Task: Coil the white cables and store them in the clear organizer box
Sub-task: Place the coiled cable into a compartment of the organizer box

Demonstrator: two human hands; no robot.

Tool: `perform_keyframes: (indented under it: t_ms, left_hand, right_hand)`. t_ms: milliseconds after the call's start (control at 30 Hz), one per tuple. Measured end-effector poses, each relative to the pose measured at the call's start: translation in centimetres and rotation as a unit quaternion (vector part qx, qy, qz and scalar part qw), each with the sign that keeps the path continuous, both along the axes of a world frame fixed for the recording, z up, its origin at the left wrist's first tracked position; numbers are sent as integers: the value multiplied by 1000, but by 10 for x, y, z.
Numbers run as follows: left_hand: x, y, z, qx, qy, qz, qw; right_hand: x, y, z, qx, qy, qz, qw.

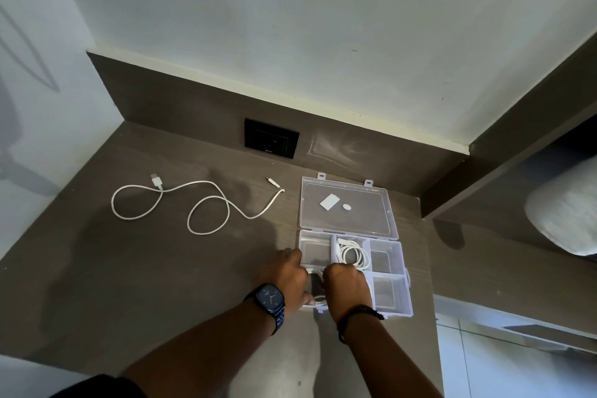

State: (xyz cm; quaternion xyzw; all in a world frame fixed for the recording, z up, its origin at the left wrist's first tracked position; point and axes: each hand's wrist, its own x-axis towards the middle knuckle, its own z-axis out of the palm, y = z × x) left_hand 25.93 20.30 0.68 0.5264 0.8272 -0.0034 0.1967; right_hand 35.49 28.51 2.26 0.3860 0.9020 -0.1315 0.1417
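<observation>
The clear organizer box (pixel 405 287) lies open on the brown desk, its lid (pixel 347 207) flat behind it. One coiled white cable (pixel 353 255) rests in a rear middle compartment. My left hand (pixel 289 278) and my right hand (pixel 347 289) are both down in the near-left compartment, pressing on a second coiled white cable (pixel 318 300), mostly hidden beneath them. A third white cable (pixel 197 203) sprawls uncoiled in loose loops on the desk to the left of the box.
A black socket plate (pixel 271 138) sits in the desk's back panel. The desk (pixel 129 268) ends just right of the box, with a white cushion (pixel 562 213) and tiled floor beyond. Walls close the left and back.
</observation>
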Motion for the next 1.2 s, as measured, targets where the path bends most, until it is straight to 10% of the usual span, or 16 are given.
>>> perform_keyframes:
  t_ms: [400, 1200]
  left_hand:
    - [3, 11, 4, -29, 24, 4, 999]
    - [-4, -5, 0, -1, 34, -3, 999]
  right_hand:
    - [21, 29, 20, -122, -8, -53, 991]
    - [10, -23, -12, 38, 50, -11, 998]
